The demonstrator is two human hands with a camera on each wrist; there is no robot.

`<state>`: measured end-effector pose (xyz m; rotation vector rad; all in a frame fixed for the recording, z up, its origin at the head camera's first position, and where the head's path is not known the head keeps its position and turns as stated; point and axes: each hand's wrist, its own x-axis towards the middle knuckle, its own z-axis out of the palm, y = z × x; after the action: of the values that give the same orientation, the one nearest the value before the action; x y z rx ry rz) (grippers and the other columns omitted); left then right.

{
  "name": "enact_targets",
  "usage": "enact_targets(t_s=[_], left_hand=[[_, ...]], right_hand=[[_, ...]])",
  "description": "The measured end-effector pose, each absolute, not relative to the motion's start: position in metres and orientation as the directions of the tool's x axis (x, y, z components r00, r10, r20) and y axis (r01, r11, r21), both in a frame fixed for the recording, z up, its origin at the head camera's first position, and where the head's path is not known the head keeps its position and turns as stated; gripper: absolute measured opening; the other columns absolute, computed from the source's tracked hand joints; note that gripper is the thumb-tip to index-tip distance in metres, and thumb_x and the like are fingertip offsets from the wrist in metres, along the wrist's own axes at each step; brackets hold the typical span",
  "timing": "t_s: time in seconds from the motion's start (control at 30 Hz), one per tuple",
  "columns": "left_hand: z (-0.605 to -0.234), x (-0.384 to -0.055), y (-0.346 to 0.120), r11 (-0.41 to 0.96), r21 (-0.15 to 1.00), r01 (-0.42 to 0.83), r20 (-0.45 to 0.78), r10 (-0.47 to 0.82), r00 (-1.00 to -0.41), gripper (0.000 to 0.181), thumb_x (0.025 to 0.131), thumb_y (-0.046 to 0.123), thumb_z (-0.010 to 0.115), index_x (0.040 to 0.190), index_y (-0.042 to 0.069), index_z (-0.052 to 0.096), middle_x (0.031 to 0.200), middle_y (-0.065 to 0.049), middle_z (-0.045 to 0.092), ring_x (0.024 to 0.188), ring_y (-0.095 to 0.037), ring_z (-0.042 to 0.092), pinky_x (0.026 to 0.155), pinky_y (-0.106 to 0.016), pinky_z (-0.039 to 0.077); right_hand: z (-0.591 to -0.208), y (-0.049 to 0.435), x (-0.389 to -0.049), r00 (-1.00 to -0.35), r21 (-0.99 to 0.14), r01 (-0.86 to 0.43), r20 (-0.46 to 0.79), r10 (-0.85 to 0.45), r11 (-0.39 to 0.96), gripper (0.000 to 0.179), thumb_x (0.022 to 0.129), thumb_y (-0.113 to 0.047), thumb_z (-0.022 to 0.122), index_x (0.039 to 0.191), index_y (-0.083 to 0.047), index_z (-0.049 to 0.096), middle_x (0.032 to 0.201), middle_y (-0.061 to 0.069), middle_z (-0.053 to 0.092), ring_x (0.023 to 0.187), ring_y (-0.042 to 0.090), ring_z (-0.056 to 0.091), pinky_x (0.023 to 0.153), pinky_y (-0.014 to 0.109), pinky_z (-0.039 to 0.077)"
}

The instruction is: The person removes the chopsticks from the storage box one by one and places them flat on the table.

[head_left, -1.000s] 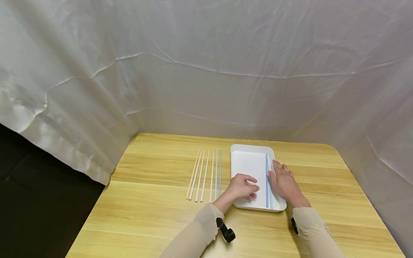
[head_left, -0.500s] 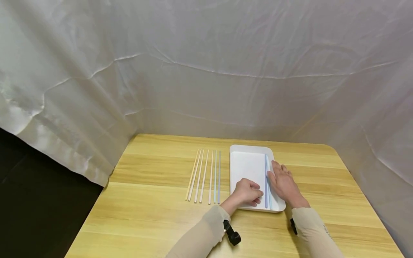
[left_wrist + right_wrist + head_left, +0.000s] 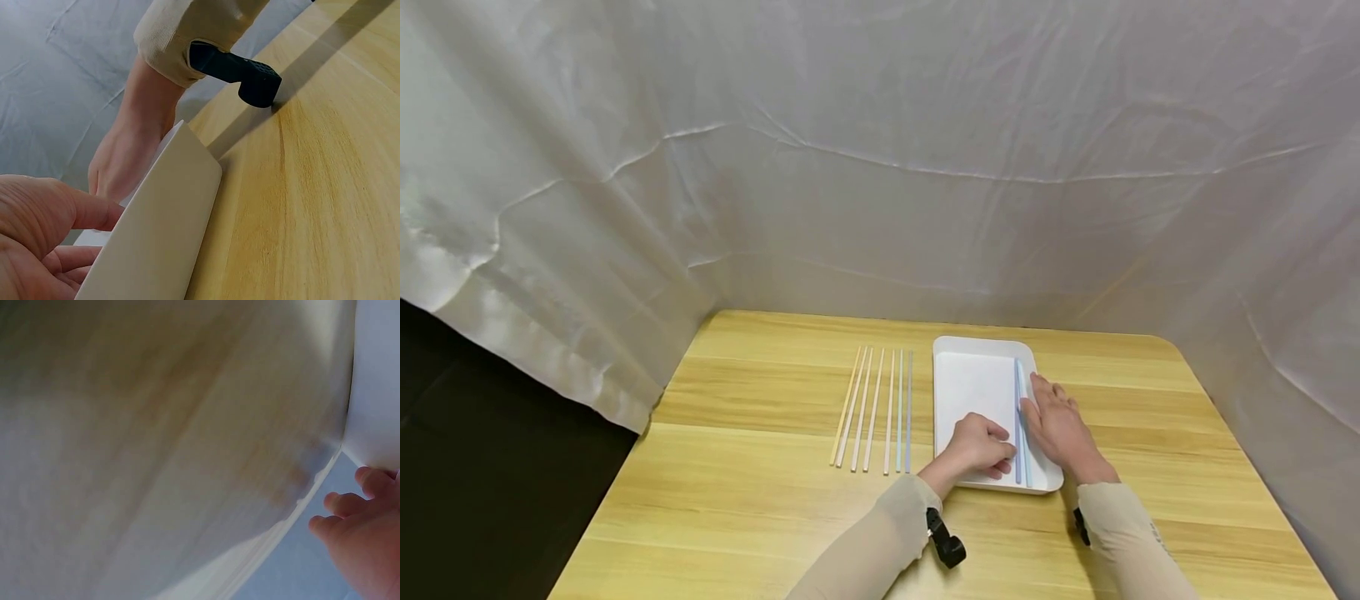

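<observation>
A white tray [image 3: 973, 375] lies on the table, holding a lavender-blue chopstick [image 3: 1018, 471] and a pale aqua chopstick [image 3: 1028, 477] near its right side. Over the tray, my left hand [image 3: 976, 446] has loosely bent fingers with their tips close beside the lavender-blue chopstick; contact is hard to tell. In the left wrist view, its thumb [image 3: 94, 211] and fingers are apart, behind the tray's front wall. My right hand [image 3: 1063, 429] rests along the tray's right rim, fingers extended and thumb on the inner side beside the chopsticks. Its fingertips [image 3: 337, 505] show in the right wrist view.
Left of the tray, several chopsticks lie side by side on the wooden table [image 3: 737, 483]: a yellow one [image 3: 846, 408], pale ones, an aqua one [image 3: 900, 417] and a grey-blue one [image 3: 909, 417]. A light curtain [image 3: 880, 167] hangs behind the table.
My left hand has shifted right across the tray, closer to the two chopsticks in it. The right hand keeps its place on the tray's rim.
</observation>
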<state>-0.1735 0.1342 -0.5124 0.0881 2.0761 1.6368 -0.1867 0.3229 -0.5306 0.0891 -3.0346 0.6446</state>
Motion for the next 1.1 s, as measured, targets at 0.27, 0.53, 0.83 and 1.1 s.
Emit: enact_targets(t_s=[0.27,0.53,0.83,1.1], left_hand=[[-0.513,-0.173,0.139,0.296,0.925,-0.238,-0.334,0.336,-0.881,0.022,0.087,-0.002,0.080,0.108,-0.007,0.076,0.065,-0.015,0.074,0.057,-0.025,0.074,0.049,-0.030,0.064],[-0.514,-0.175,0.145,0.320,0.920,-0.225,-0.332,0.335,-0.882,0.021,0.086,-0.002,0.081,0.107,-0.006,0.076,0.060,-0.011,0.071,0.050,-0.017,0.069,0.047,-0.027,0.062],[-0.516,-0.173,0.148,0.329,0.919,-0.215,-0.316,0.292,-0.903,0.026,0.080,-0.009,0.082,0.104,-0.004,0.076,0.054,-0.009,0.068,0.042,-0.013,0.061,0.043,-0.026,0.060],[-0.519,-0.173,0.149,0.361,0.921,-0.149,-0.257,0.274,-0.927,0.026,0.077,-0.011,0.078,0.102,-0.004,0.074,0.050,-0.007,0.066,0.039,-0.012,0.059,0.039,-0.023,0.056]], right_hand=[[-0.529,0.322,-0.186,-0.998,-0.407,-0.059,0.044,-0.046,0.912,0.067,0.115,-0.037,0.035,0.163,0.008,0.023,0.168,0.032,0.028,0.153,0.060,0.022,0.127,0.075,0.017],[-0.528,0.322,-0.186,-0.998,-0.405,-0.065,0.051,-0.048,0.912,0.066,0.115,-0.035,0.035,0.163,0.008,0.023,0.168,0.032,0.028,0.152,0.061,0.023,0.127,0.075,0.017],[-0.529,0.322,-0.185,-0.997,-0.395,-0.074,0.063,-0.053,0.916,0.065,0.115,-0.035,0.035,0.162,0.009,0.025,0.166,0.033,0.030,0.151,0.062,0.025,0.126,0.076,0.019],[-0.529,0.321,-0.185,-0.997,-0.397,-0.067,0.060,-0.047,0.915,0.065,0.115,-0.034,0.036,0.162,0.009,0.025,0.166,0.034,0.030,0.151,0.062,0.025,0.126,0.076,0.020]])
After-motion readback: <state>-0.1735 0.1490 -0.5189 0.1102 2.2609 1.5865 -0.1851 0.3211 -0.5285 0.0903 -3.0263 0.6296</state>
